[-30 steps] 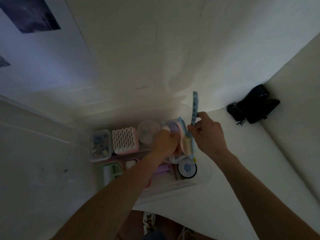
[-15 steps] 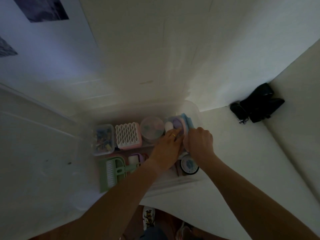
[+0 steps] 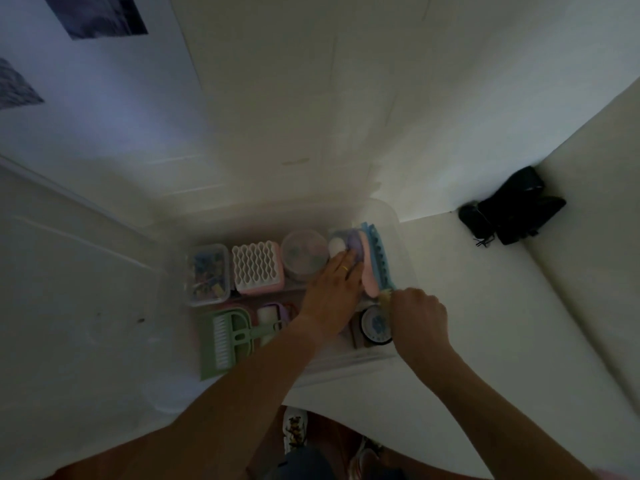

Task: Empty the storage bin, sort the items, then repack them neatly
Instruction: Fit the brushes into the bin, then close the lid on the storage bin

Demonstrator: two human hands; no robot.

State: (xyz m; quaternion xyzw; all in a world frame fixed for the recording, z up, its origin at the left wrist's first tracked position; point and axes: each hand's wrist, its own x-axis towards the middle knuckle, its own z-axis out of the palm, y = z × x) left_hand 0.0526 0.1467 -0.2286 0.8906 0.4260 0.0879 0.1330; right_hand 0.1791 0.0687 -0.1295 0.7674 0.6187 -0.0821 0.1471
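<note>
Right hand [image 3: 417, 311] curled in a grip on the near end of the blue comb-like strip [image 3: 378, 261], at about 3 o'clock inside the clear storage bin [image 3: 389, 356]; exact finger contact hidden by the knuckles. Left hand [image 3: 334, 289] laid flat, fingers straight, pressing on the pastel items at the bin's far right corner, beside the pink oblong piece [image 3: 369, 271] and the small white egg-shaped object [image 3: 335, 247]. Bin standing on the white desk [image 3: 450, 393], near centre of view. Already packed along the far wall, from 9 toward 12 o'clock: small clear box of coloured bits [image 3: 207, 273], pink-and-white wavy holder [image 3: 257, 266], round clear container [image 3: 304, 252]. Nearer row: green dustpan with brush [image 3: 227, 337], a lavender case [image 3: 272, 315], round tin with blue pattern [image 3: 375, 325]. Judged stage: emptying and sorting apparently done, repacking well advanced, with the strip being seated against the right wall. No loose items visible on the desk, so little apparently left. Black object [image 3: 512, 211] at 2 o'clock, well apart, unidentifiable.
</note>
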